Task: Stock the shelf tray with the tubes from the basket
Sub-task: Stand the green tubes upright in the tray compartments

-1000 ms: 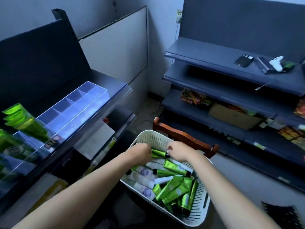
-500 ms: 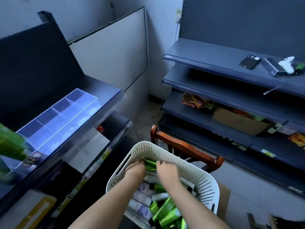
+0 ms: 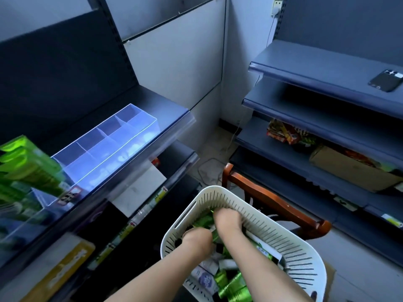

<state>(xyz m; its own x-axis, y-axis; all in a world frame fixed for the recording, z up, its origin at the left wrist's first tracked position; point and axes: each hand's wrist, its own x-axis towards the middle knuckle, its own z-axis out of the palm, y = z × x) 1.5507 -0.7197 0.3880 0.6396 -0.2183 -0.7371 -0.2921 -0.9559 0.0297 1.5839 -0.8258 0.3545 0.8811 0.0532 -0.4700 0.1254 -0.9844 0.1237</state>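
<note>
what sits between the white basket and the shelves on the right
In the head view, a wooden chair back stands between the basket and the right-hand shelves.

I see the basket [image 3: 290,240] low in front, resting on a chair [image 3: 277,201], with tubes [image 3: 231,282] and both hands inside (left hand [image 3: 197,237] nearer, right hand [image 3: 227,219] farther). The divided tray [image 3: 104,147] sits on the left shelf [image 3: 165,110]; a phone [image 3: 385,80] lies on the right-hand shelving [image 3: 316,68].
</note>
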